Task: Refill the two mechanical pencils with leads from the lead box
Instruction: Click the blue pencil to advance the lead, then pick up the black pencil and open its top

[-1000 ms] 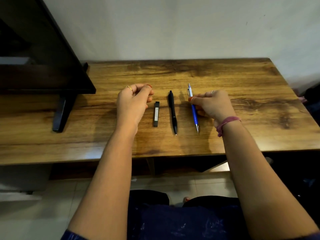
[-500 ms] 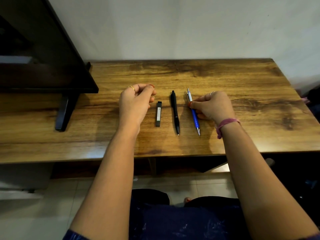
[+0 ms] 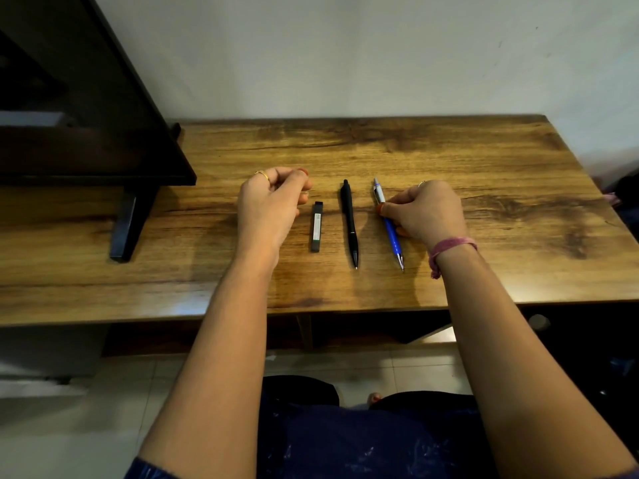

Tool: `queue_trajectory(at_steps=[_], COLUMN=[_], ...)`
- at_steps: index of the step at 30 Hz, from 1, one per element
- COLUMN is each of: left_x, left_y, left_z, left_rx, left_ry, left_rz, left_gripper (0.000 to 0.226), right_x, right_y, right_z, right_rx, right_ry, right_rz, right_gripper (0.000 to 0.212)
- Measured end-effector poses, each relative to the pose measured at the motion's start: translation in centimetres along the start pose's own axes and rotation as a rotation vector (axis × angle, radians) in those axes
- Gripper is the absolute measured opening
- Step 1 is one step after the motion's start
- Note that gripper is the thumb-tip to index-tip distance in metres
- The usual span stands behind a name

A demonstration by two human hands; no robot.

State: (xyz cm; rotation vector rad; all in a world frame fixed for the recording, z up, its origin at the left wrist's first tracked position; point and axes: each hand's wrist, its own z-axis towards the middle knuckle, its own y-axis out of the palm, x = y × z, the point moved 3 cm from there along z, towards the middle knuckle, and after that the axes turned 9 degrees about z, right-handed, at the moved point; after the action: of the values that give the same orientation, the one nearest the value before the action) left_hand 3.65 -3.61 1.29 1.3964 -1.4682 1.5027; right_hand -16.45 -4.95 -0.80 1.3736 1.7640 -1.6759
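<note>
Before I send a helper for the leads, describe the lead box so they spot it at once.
On the wooden desk, three slim things lie in a row between the hands. The lead box is leftmost, beside the black pencil: short, flat, dark, labelled, with no tip.

You are seated at a wooden desk (image 3: 432, 150) with dark, streaky grain, pushed against a plain off-white wall (image 3: 345, 53). A black monitor (image 3: 79, 108) on a black foot (image 3: 129, 223) fills the desk's left end. Pale floor tiles (image 3: 380, 368) show under the desk. Soft light glints off the near edge.
</note>
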Motion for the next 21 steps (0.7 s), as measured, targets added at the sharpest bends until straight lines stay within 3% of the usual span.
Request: queue_trajectory(at_steps=[10,15,21], left_x=[0.0,0.0,-0.3], left_y=[0.3,0.1,-0.3], left_z=[0.1,0.1,0.2], left_rx=[0.003,0.005,0.004], left_ry=[0.009,0.020,0.019], left_rz=[-0.023,-0.023,-0.026], left_gripper=[0.012,0.012,0.013], right_x=[-2.8,-2.9,-3.1], right_y=[1.3,3.2,2.9], right_z=[-2.6,-3.3,-3.3], right_rx=[0.061,-0.016,-0.032], right_ry=[-0.295,-0.282,-0.231], right_rz=[-0.144,-0.290,-0.230], right_gripper=[0.024,0.027,0.025])
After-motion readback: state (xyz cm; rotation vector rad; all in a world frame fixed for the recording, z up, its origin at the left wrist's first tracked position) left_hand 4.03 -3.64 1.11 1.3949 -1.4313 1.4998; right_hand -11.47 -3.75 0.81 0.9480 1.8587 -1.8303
